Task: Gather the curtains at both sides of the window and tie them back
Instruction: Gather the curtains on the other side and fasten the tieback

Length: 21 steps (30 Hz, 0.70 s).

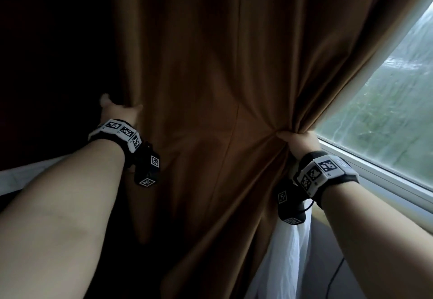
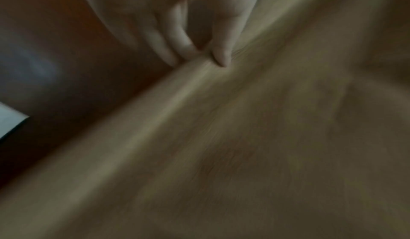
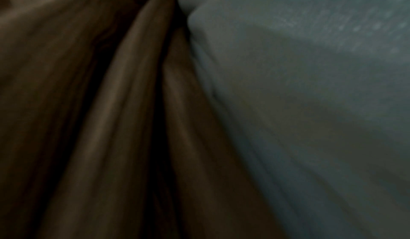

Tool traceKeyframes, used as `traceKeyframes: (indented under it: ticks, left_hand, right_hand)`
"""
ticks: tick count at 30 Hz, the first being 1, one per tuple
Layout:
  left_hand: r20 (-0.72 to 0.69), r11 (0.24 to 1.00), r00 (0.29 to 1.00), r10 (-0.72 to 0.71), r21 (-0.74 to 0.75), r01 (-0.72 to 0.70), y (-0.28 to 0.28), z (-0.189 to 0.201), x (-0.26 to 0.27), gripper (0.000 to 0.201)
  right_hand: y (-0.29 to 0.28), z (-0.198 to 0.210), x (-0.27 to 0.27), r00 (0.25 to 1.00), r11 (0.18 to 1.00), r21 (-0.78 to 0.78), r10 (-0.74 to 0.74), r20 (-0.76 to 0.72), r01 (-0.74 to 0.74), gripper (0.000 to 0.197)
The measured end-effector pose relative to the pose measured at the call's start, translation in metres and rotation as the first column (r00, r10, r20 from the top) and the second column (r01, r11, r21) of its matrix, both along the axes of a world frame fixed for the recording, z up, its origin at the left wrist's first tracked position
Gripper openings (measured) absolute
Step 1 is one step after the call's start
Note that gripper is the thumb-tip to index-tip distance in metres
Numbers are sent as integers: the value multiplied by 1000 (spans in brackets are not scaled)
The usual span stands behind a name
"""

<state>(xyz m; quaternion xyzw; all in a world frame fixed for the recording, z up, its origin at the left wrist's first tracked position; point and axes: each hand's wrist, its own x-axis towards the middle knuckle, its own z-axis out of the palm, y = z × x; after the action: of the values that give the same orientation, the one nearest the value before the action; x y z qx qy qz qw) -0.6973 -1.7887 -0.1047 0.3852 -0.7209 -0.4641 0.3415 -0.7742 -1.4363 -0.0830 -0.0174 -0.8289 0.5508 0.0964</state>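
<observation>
A brown curtain [image 1: 210,87] hangs in front of me, left of the window [image 1: 386,111]. My right hand [image 1: 300,140] grips a bunch of its right edge at sill height, and folds fan out from the fist. My left hand [image 1: 117,113] holds the curtain's left edge, thumb out to the left. In the left wrist view, blurred, my left hand [image 2: 199,53] pinches the fabric edge [image 2: 199,120] between thumb and fingers. The right wrist view shows only brown folds [image 3: 124,102] beside a white sheer [image 3: 310,102]. No tie-back shows.
A white sheer curtain [image 1: 288,252] hangs below my right wrist. The white window frame [image 1: 375,169] and sill run along the right, with a thin dark cable [image 1: 335,273] below. Left of the curtain is dark, with a pale surface [image 1: 21,177] at the left edge.
</observation>
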Motion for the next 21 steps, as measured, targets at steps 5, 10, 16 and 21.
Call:
traceKeyframes:
  ticks: [5,10,16,21]
  left_hand:
    - [73,925,976,-207,-310,219,35,-6,-18,39]
    - [-58,726,793,-606,-447,522,118,-16,-18,38]
    - [-290,574,499,-816,-309,758,211,-19,14,42]
    - [-305,593,511,-804,-344,728,254,-20,13,31]
  right_hand:
    - [-5,1,-2,1000,1000,3,-27,-7,27,51]
    - [-12,2,-3,999,999,18,-39,-5,39,48]
    - [-9,2,-1,999,999,-9,-32,10,32,52]
    - [-5,9,16,990,984,-113,137,17,-135,43]
